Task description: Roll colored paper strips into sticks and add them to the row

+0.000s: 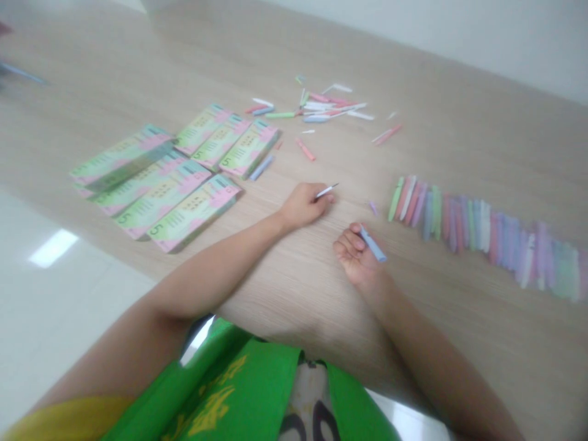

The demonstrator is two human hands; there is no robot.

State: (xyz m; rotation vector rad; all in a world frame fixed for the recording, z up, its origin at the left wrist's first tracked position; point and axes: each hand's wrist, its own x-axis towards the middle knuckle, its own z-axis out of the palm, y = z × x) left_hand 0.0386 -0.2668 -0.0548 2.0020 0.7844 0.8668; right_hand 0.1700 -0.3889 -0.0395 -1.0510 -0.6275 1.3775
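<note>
Pinches dark-tipped white pen piece [324, 192] in left grip [304, 204], blue pen piece [373, 245] in right grip [356, 257], apparently handling parts separately, likely needs steady fingers.

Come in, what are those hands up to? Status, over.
Left hand holding thin white dark-tipped stick. Right hand holding light-blue cylindrical piece. Small purple piece lies beyond right hand on wood-grained table.

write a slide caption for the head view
Left hand holds a white stick, right hand a blue tube, between boxes and a row of tubes.
</note>
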